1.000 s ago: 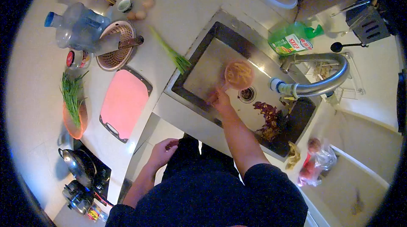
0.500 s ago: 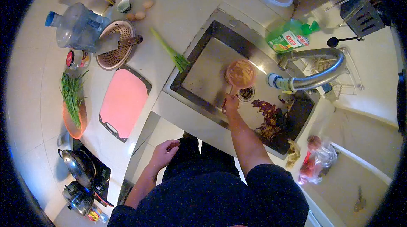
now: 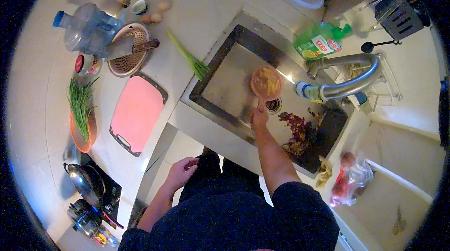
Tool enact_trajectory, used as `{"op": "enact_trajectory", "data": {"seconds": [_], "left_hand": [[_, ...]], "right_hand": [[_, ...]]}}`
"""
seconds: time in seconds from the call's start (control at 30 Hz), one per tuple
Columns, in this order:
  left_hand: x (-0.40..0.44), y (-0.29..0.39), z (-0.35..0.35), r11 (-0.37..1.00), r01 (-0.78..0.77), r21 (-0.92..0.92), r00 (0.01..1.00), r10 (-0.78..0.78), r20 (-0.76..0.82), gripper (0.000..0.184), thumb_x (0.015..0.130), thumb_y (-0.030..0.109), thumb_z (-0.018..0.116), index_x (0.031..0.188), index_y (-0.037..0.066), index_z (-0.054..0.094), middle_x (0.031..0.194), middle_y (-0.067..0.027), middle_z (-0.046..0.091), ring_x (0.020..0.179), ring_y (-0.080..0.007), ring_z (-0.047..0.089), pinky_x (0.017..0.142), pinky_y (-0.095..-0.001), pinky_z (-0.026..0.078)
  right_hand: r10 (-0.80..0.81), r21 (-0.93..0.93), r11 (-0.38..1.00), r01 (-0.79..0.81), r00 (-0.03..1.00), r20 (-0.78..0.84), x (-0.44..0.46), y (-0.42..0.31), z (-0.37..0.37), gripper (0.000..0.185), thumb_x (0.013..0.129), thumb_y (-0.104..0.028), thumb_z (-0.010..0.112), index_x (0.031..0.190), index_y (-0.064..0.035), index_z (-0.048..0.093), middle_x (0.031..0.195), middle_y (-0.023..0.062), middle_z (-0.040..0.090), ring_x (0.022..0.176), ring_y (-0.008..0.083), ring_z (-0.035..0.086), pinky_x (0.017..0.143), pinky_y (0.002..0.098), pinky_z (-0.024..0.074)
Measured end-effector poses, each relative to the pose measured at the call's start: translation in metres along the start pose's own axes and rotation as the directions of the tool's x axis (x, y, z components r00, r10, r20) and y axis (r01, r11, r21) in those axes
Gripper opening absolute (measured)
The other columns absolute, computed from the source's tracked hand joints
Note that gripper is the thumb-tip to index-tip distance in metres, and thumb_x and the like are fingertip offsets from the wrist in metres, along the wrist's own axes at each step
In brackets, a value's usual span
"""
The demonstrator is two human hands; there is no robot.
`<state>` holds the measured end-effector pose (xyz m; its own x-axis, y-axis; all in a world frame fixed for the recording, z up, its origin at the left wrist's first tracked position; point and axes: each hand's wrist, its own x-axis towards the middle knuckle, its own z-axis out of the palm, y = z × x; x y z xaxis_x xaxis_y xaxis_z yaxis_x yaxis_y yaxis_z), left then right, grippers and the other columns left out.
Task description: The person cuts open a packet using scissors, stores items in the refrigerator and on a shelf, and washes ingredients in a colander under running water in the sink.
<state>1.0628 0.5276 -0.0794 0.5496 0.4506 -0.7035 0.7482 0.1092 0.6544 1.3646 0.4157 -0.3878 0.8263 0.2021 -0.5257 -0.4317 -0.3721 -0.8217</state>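
My right hand (image 3: 259,116) is closed around the handle of a pinkish round scoop (image 3: 266,83), held over the sink (image 3: 225,77). Pale yellow strips lie inside the scoop. Right beside it is the drain (image 3: 272,105). Dark reddish peelings and scraps (image 3: 297,131) are heaped in the sink's near right part. My left hand (image 3: 183,171) hangs low by my thigh, away from the counter, fingers loosely bent with a gap to the thumb, and nothing shows in it.
A curved faucet (image 3: 351,82) reaches over the sink from the right, near a green soap bottle (image 3: 316,42). On the left counter are a pink cutting board (image 3: 139,112), green scallions (image 3: 190,58), a colander with a cleaver (image 3: 129,56), eggs (image 3: 156,16) and a wok (image 3: 86,185).
The scoop and my right hand have shifted very slightly within the sink. My left hand stays in about the same place.
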Motion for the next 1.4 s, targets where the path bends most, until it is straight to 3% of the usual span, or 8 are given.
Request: {"op": "enact_trajectory", "data": {"seconds": [0.13,0.23,0.43,0.73,0.83,0.93,1.17,1.4], "left_hand": [[-0.002,-0.014,0.001,0.999,0.024,0.022,1.000,-0.024,-0.005,0.026,0.079,0.013,0.056,0.104,0.004,0.055,0.092,-0.0099,0.062,0.080,-0.0180,0.059,0.072,-0.0292,0.047],[-0.002,-0.017,0.000,1.000,0.008,0.016,1.000,-0.008,-0.018,0.026,0.079,0.013,0.055,0.104,0.004,0.055,0.092,-0.0103,0.062,0.079,-0.0188,0.059,0.072,-0.0292,0.047],[0.005,-0.013,0.003,0.999,-0.044,-0.015,0.999,0.044,0.015,0.026,0.079,0.013,0.055,0.103,0.004,0.055,0.094,-0.0113,0.061,0.082,-0.0193,0.060,0.074,-0.0297,0.047],[0.009,0.012,-0.005,0.997,-0.081,0.009,0.996,0.080,0.034,0.026,0.079,0.013,0.055,0.103,0.003,0.055,0.093,-0.0119,0.061,0.083,-0.0200,0.060,0.075,-0.0305,0.047],[0.004,0.029,-0.011,0.991,-0.132,0.026,0.991,0.132,0.013,0.026,0.079,0.013,0.054,0.103,0.003,0.055,0.093,-0.0116,0.061,0.083,-0.0200,0.060,0.075,-0.0306,0.047],[0.004,0.037,-0.014,0.983,-0.184,0.021,0.983,0.184,0.007,0.026,0.079,0.013,0.055,0.103,0.004,0.055,0.093,-0.0117,0.061,0.083,-0.0202,0.060,0.075,-0.0308,0.047],[0.041,0.032,-0.025,0.966,-0.254,0.049,0.966,0.255,-0.030,0.027,0.079,0.017,0.055,0.103,0.004,0.056,0.092,-0.0128,0.062,0.082,-0.0223,0.060,0.074,-0.0319,0.047],[0.078,0.099,-0.056,0.885,-0.431,0.179,0.896,0.443,-0.033,0.027,0.078,0.019,0.056,0.100,0.002,0.056,0.091,-0.0121,0.062,0.080,-0.0219,0.060,0.072,-0.0316,0.047]], "right_hand": [[-0.019,0.137,0.990,0.017,1.000,0.016,-0.028,-0.039,-0.011,0.014,0.069,-0.010,0.057,0.064,-0.0063,0.045,0.049,0.0031,0.043,0.036,0.0114,0.040,0.033,0.0281,0.0314],[-0.022,0.054,0.998,0.017,0.996,0.092,-0.024,-0.025,-0.023,0.015,0.068,-0.008,0.058,0.065,-0.0066,0.043,0.049,0.0025,0.042,0.035,0.0113,0.039,0.031,0.0283,0.0310],[0.136,0.146,0.975,-0.166,0.971,0.197,-0.044,-0.072,-0.048,0.018,0.068,-0.004,0.057,0.069,-0.0080,0.039,0.047,-0.0001,0.038,0.033,0.0101,0.036,0.029,0.0259,0.0293],[-0.035,-0.189,0.978,0.085,0.966,0.256,-0.055,-0.104,-0.070,0.014,0.069,-0.006,0.058,0.074,-0.0058,0.046,0.051,0.0011,0.043,0.036,0.0098,0.039,0.032,0.0240,0.0309],[-0.010,-0.198,0.976,0.090,0.928,0.373,-0.076,-0.138,-0.080,0.014,0.070,-0.010,0.059,0.074,-0.0054,0.047,0.052,0.0013,0.045,0.038,0.0101,0.041,0.032,0.0249,0.0324],[0.092,-0.155,0.987,-0.039,0.931,0.353,-0.100,-0.167,-0.075,0.016,0.070,-0.012,0.060,0.074,-0.0053,0.046,0.051,0.0011,0.044,0.038,0.0100,0.041,0.032,0.0251,0.0324],[0.028,-0.160,0.987,0.032,0.935,0.354,-0.124,-0.190,-0.063,0.016,0.071,-0.010,0.060,0.076,-0.0045,0.046,0.053,0.0021,0.045,0.035,0.0109,0.040,0.030,0.0259,0.0316],[0.008,-0.245,0.967,0.075,0.947,0.320,-0.137,-0.210,-0.061,0.016,0.071,-0.009,0.060,0.079,-0.0025,0.047,0.053,0.0018,0.044,0.035,0.0109,0.040,0.031,0.0255,0.0315]]}}
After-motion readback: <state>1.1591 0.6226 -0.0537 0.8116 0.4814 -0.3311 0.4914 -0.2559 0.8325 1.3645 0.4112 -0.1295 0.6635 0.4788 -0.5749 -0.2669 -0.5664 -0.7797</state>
